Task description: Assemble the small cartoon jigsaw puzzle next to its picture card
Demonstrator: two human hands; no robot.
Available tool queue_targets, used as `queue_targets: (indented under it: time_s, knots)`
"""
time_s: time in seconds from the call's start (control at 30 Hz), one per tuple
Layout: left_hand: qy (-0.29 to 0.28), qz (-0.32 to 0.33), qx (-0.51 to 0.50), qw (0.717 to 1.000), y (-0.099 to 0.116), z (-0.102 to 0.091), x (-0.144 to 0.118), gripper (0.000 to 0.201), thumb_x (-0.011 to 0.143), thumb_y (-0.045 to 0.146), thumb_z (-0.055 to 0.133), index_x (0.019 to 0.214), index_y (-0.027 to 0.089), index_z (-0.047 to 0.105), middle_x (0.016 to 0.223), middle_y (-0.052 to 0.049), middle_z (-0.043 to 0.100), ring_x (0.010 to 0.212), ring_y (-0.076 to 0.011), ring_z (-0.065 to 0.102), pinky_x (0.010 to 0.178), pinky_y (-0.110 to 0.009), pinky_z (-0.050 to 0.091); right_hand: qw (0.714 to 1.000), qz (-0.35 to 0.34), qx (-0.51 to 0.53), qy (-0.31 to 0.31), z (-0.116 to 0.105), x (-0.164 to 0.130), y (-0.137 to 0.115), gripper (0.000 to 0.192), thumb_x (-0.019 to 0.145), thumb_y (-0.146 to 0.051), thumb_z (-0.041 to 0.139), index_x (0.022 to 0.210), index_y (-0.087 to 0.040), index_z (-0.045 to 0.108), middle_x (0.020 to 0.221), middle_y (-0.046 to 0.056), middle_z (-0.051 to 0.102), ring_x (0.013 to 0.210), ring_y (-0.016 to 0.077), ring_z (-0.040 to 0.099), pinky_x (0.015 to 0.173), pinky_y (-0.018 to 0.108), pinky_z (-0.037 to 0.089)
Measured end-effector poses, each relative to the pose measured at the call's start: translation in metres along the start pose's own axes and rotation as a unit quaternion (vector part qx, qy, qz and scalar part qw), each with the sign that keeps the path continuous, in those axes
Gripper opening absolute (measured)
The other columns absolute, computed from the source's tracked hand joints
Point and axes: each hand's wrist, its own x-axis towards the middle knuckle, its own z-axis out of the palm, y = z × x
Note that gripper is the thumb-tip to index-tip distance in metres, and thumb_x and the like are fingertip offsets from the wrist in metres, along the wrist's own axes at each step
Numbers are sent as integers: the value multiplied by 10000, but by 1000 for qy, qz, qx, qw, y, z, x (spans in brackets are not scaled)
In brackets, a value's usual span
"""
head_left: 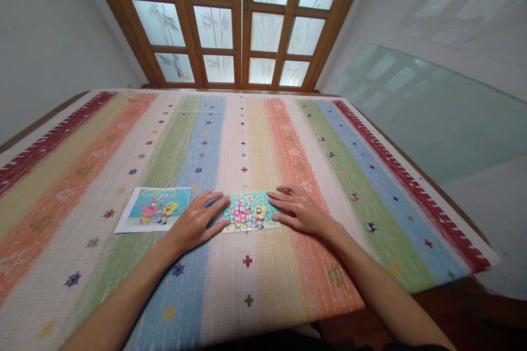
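Observation:
A small assembled jigsaw puzzle (pixel 250 211) with a cartoon picture lies flat on the striped cloth. My left hand (pixel 197 223) rests at its left edge, fingers spread and touching the puzzle's side. At the puzzle's right edge lies my right hand (pixel 298 208), fingers spread, their tips on the border. Neither hand holds anything. A printed picture (pixel 155 209) of the same cartoon lies on the cloth just left of my left hand.
The table is covered by a colourful striped cloth (pixel 337 175) with small patterns. A wooden-framed frosted glass door (pixel 242 22) stands behind the table. A glass pane (pixel 432 115) leans at the right, and the cloth's right edge shows the table's rim.

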Motion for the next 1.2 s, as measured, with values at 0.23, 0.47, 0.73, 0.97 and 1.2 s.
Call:
queue_targets:
  time_s: [0.23,0.47,0.73,0.97,1.2]
  knots:
    - [9,-6,-9,1000,1,-4,3,466,1058,494,495,1419,202,520,1289,-136,663,1230,-299,626,1061,-482,533,1000,6,6,-1,-2,2,-1,422,960,-423,700,1328,-218,710,1375,92,693,1260,338,586,1051,562,497]
    - [0,-9,-8,1000,0,-3,2,454,1060,493,490,1408,203,523,1293,-132,655,1233,-301,616,1069,-491,520,1000,19,13,-8,-3,1,-1,422,965,-424,693,1351,-251,695,1385,80,686,1269,338,579,1048,583,496]
    - [-10,-5,-11,1000,-1,0,1,432,1060,485,498,1387,208,551,1306,-136,642,1228,-302,614,1041,-491,538,999,17,27,-3,-1,2,-1,439,971,-432,682,1364,-236,684,1394,99,677,1260,337,592,1039,580,506]
    - [-11,-22,-15,1000,-2,-3,1,446,1042,492,530,1401,229,551,1317,-129,647,1242,-309,607,1071,-517,512,999,33,23,-9,-2,1,-1,437,940,-423,724,1344,-259,698,1381,85,688,1275,343,576,1051,586,492]
    - [-14,-20,-22,999,0,-4,1,416,1045,473,533,1381,232,570,1308,-125,652,1218,-296,620,1057,-490,523,999,32,25,-7,-3,2,-3,431,953,-422,707,1349,-250,696,1381,95,687,1276,335,572,1057,586,490]
